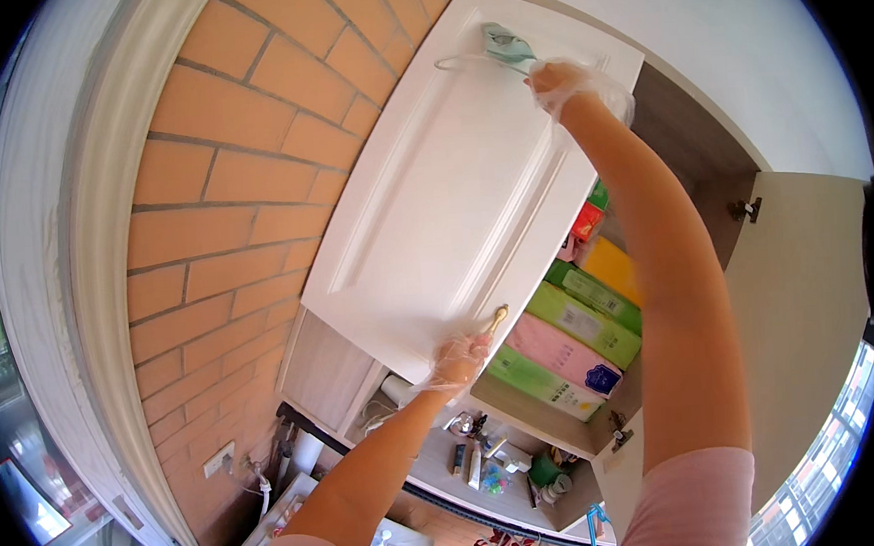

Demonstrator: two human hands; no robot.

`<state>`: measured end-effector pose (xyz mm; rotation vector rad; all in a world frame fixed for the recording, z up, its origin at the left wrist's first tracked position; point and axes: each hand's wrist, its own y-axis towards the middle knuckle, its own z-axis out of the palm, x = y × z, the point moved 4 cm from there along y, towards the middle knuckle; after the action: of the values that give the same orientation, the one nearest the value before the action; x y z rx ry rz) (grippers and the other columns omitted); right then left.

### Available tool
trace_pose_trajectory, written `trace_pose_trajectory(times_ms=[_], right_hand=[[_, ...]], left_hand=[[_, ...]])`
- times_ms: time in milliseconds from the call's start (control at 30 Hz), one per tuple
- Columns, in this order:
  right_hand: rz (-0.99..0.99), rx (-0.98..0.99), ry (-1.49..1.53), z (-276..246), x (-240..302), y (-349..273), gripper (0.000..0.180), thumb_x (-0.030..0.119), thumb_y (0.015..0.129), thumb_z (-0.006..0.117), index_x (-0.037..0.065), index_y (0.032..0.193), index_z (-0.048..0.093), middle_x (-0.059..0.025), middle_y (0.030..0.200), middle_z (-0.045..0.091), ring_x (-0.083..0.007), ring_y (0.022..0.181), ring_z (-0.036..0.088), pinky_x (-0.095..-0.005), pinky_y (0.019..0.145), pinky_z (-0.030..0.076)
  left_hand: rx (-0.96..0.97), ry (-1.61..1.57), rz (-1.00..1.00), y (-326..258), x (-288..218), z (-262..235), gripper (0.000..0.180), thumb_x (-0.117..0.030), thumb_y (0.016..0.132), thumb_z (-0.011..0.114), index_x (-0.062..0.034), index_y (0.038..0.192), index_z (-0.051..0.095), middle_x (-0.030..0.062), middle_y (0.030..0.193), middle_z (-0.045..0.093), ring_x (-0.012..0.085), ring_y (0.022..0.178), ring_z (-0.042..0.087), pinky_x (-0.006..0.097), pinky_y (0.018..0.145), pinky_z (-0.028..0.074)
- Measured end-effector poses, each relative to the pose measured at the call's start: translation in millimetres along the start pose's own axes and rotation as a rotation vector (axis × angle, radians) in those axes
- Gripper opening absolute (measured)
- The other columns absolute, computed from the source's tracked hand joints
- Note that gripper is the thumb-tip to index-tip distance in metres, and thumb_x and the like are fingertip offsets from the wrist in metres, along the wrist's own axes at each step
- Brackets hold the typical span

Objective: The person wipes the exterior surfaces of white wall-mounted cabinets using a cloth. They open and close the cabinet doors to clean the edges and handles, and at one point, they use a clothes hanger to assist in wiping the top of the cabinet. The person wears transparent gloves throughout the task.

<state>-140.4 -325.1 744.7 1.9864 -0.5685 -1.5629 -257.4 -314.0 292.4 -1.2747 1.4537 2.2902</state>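
"What's held?"

"The right hand [557, 81], in a clear plastic glove [616, 98], looks curled around one end of a teal cloth [506, 43] at the white cabinet door's [424, 214] top; the left hand [455, 362] pinches the brass pull [500, 316] below."

"Handling?"

"Cloth: likely light, limp; grip that end. Door: probably stiff; hold the pull."

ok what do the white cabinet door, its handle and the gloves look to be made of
Cabinet door: perhaps painted wood or laminated board, white and smooth with moulded panel edges. Handle: likely metal, judging by its shiny gold tone. Gloves: apparently thin plastic film, clear and crinkled.
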Motion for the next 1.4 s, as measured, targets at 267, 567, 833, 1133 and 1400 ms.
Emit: trace_pose_trajectory(times_ms=[267,567,833,1133,1400], right_hand=[[-0.132,0.031,-0.263,47,-52,-36,0.023,0.021,0.087,0.047,0.004,0.084,0.062,-0.0138,0.080,0.065,-0.0293,0.075,0.065,-0.0386,0.063,0.052],[-0.105,0.040,-0.120,59,-27,3,0.019,0.019,0.083,0.050,0.006,0.084,0.065,-0.0128,0.083,0.066,-0.0294,0.080,0.064,-0.0374,0.068,0.051],[-0.163,0.044,-0.211,34,-77,-51,0.016,0.018,0.082,0.052,0.005,0.078,0.061,-0.0149,0.076,0.064,-0.0279,0.074,0.064,-0.0374,0.065,0.051],[-0.188,0.046,-0.221,4,-5,13,0.014,0.012,0.077,0.057,0.008,0.086,0.067,-0.0128,0.093,0.066,-0.0266,0.089,0.063,-0.0361,0.074,0.052],[-0.137,0.188,-0.365,-32,15,26,0.022,0.015,0.077,0.060,0.007,0.097,0.066,-0.0097,0.103,0.065,-0.0254,0.098,0.061,-0.0361,0.077,0.051]], left_hand=[[0.016,0.058,-0.027,7,13,-1,0.020,-0.011,0.086,0.053,0.0031,0.098,0.062,0.0025,0.082,0.059,0.0078,0.068,0.052,0.024,0.062,0.046],[0.029,0.070,-0.044,-9,-34,-2,0.021,-0.017,0.084,0.056,0.0010,0.092,0.064,0.0061,0.069,0.059,0.0130,0.066,0.054,0.029,0.061,0.045],[-0.008,0.124,0.093,-10,-37,-16,0.020,-0.017,0.083,0.056,-0.0007,0.092,0.064,0.0072,0.069,0.059,0.0139,0.062,0.051,0.030,0.059,0.044],[0.005,0.036,0.009,-4,-3,0,0.027,-0.029,0.083,0.055,-0.0047,0.090,0.066,0.0190,0.075,0.060,0.0333,0.077,0.057,0.041,0.073,0.043],[-0.040,0.188,0.017,-5,-30,-20,0.023,-0.026,0.081,0.060,-0.0059,0.092,0.067,0.0148,0.071,0.061,0.0274,0.071,0.058,0.040,0.070,0.044]])
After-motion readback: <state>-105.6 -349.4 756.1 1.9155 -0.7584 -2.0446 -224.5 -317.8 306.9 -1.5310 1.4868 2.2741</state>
